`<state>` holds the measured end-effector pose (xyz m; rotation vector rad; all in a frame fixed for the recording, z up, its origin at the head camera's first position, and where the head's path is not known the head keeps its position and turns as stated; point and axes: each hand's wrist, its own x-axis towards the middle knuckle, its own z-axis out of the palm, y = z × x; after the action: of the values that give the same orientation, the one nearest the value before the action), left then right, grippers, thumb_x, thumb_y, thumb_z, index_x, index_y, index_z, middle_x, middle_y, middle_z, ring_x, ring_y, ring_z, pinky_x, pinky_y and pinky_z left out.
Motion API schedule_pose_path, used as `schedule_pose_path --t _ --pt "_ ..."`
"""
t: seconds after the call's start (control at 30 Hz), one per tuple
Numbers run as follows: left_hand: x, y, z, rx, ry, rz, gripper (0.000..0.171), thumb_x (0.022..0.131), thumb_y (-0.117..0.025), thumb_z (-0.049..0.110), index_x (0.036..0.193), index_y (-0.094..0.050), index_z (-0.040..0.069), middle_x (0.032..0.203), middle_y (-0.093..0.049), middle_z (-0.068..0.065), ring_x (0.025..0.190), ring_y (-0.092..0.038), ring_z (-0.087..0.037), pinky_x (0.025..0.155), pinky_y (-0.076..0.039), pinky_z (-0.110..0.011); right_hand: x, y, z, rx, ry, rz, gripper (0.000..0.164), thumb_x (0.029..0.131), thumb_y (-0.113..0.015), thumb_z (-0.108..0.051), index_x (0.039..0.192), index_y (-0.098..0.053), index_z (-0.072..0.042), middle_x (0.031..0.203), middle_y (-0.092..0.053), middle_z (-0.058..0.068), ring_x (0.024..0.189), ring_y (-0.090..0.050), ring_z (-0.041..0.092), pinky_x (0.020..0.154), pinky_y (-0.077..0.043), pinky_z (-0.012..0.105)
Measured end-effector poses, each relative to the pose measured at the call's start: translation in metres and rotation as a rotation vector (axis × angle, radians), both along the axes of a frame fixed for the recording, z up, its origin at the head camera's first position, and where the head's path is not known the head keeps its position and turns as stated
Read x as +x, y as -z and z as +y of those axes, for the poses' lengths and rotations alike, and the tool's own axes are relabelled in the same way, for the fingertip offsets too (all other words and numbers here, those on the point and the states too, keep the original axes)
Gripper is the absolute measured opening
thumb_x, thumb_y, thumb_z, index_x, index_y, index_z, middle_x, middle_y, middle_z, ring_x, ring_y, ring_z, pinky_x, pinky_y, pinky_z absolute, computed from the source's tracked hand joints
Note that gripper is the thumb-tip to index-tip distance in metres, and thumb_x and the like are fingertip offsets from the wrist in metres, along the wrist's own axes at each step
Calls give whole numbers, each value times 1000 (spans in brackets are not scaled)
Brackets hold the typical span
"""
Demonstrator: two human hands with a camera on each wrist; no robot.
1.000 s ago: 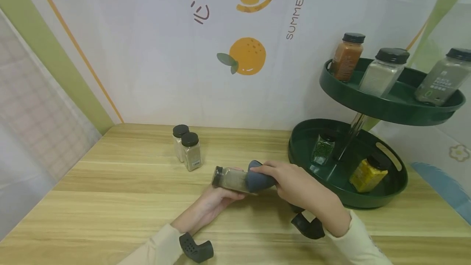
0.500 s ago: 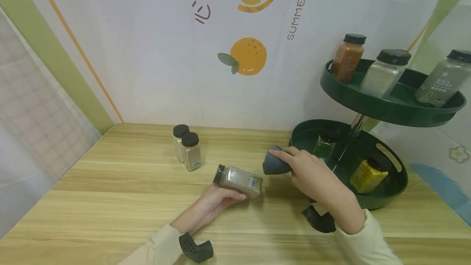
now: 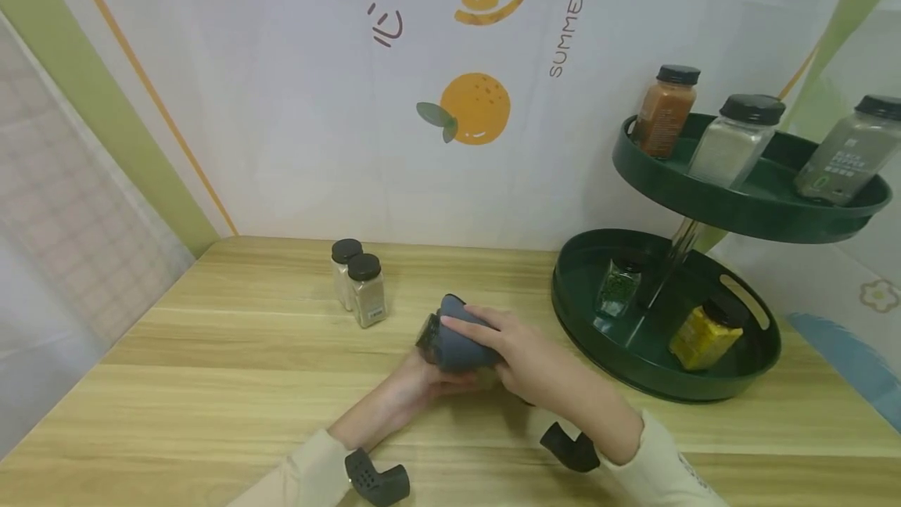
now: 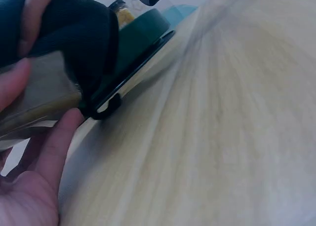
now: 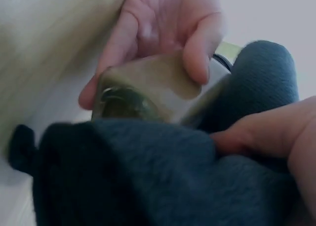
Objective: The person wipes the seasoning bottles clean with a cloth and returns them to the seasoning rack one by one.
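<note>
My left hand (image 3: pixel 403 393) holds a clear square spice jar (image 5: pixel 163 83) on its side, low over the table, its black-capped end (image 3: pixel 426 332) pointing left. In the right wrist view the left thumb lies along one face of the jar and the fingers support it from beneath. My right hand (image 3: pixel 528 354) grips a folded dark blue cloth (image 3: pixel 461 339) laid over the jar. Most of the jar is hidden under this cloth in the head view. The left wrist view shows the cloth (image 4: pixel 74 33) draped against the jar, with a small loop hanging from its edge.
Two black-capped spice jars (image 3: pixel 367 292) stand at the back left of the wooden table (image 3: pixel 211 382). To the right is a two-tier green rack (image 3: pixel 746 213), with several jars on top. A green-flecked jar (image 3: pixel 619 288) and a yellow jar (image 3: pixel 706 335) occupy its lower tray.
The cloth lifted off the jar toward the right, baring a barcode label, then came back left over the jar nearer its cap. The left hand stayed almost in place.
</note>
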<state>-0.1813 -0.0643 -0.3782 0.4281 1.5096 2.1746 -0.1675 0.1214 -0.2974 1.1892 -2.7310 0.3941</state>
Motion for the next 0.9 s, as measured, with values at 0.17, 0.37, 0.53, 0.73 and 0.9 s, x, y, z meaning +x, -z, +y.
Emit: schedule_pose_path --t 0.17,0.37,0.53,0.73,0.9 --pt "1 0 -2 88 -8 -45 71 85 -52 -3 147 -21 10 142 -38 -10 119 -51 -18 102 -42 -45 -2 -8 10 52 16 -73 78 75 -59 13 139 -43 -29 138 -46 15 122 -49 34 95 -47 46" --pt "1 -1 -3 157 -14 -91 67 86 -58 0 143 -24 10 138 -39 -10 118 -53 -19 102 -42 -43 -3 -15 23 71 39 -142 79 74 -59 15 138 -45 -30 134 -50 9 118 -53 29 92 -49 43" --pt "0 -1 -3 162 -29 -122 63 87 -59 2 139 -25 9 133 -42 -10 116 -54 -20 103 -41 -42 -7 -21 34 82 49 -203 72 76 -60 13 135 -49 -28 129 -54 5 114 -55 26 91 -49 42" --pt "-1 0 -4 247 -25 -183 65 88 -61 10 140 -23 7 131 -45 -11 118 -52 -24 106 -38 -44 -13 -29 51 87 148 -265 70 75 -57 14 134 -51 -23 127 -59 6 114 -56 27 93 -47 46" --pt "-3 0 -6 330 -17 -220 75 91 -58 21 145 -8 8 139 -31 -15 131 -38 -32 111 -30 -44 -15 -35 56 55 218 -245 68 80 -57 9 141 -38 -15 123 -59 15 104 -60 28 85 -50 46"
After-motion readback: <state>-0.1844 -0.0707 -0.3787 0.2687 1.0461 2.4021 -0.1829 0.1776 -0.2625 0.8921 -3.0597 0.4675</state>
